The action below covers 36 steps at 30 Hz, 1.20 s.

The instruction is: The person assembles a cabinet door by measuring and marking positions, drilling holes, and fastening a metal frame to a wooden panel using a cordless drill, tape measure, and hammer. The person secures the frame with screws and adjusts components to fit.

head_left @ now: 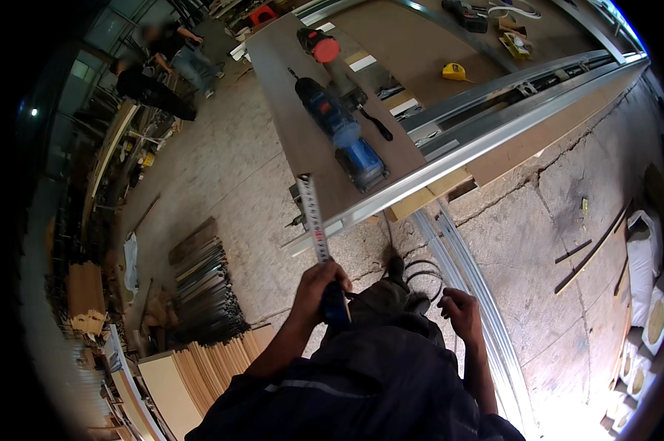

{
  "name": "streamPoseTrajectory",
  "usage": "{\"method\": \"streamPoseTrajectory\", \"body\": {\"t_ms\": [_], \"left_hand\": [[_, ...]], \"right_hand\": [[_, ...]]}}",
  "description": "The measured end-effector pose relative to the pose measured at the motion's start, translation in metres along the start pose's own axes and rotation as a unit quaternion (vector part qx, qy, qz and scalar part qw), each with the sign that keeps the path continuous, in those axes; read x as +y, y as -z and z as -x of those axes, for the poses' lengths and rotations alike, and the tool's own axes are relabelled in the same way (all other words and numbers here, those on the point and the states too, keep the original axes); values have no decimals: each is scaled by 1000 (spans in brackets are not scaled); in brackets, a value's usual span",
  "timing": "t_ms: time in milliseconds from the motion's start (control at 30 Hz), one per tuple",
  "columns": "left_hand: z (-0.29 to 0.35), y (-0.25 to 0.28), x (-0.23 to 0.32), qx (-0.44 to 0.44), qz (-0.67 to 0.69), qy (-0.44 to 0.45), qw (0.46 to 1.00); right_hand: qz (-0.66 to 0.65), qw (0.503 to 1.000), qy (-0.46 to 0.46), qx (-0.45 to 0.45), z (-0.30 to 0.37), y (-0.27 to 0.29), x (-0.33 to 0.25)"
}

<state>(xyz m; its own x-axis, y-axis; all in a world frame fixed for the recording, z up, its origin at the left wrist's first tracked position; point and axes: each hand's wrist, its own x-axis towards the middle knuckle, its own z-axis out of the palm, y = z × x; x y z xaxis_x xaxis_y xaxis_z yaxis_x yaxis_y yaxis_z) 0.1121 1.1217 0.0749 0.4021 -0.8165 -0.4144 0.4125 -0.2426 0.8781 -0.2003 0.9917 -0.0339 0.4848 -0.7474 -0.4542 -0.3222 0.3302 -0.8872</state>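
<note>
2 hands show at the lower edge. Left hand [319, 285] grips a blue tape measure [336, 305], its blade [314, 217] reaching up to the workbench's [288, 125] near edge. Right hand [460, 310] hangs loosely curled, grasping nothing. On the workbench lie a blue cordless drill [343, 136] and, farther along, a yellow tape measure [455, 71].

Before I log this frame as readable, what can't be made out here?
All in the head view:
- Tape measure case: mostly wrapped by the left hand.
- Blade markings: too small to read.
- Right hand: palm turned away, contents unclear.
- People in the far corner: blurred.
- Sacks: cut by the fisheye rim.
</note>
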Motion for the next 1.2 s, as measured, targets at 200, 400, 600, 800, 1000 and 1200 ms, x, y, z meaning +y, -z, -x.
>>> {"method": "streamPoseTrajectory", "body": {"t_ms": [200, 400, 600, 800, 1000, 1200], "left_hand": [[-60, 20, 49, 11, 97, -28, 995], [-89, 0, 84, -13, 58, -71, 996], [-106, 3, 103, -9, -111, -121, 986], [-132, -2, 108, 12, -189, -176, 966], [-157, 1, 96, -31, -231, -201, 952], [-164, -14, 100, -25, -61, -136, 989]], "right_hand": [[-3, 995, 95, -5, -83, -2, -100], [-41, 983, 177, -19, -173, -33, -198], [20, 949, 312, -39, -263, -83, -278], [99, 887, 450, 18, -355, -145, -349], [196, 893, 397, -77, -414, -158, -358], [71, 921, 384, 4, -377, -182, -363]]}}
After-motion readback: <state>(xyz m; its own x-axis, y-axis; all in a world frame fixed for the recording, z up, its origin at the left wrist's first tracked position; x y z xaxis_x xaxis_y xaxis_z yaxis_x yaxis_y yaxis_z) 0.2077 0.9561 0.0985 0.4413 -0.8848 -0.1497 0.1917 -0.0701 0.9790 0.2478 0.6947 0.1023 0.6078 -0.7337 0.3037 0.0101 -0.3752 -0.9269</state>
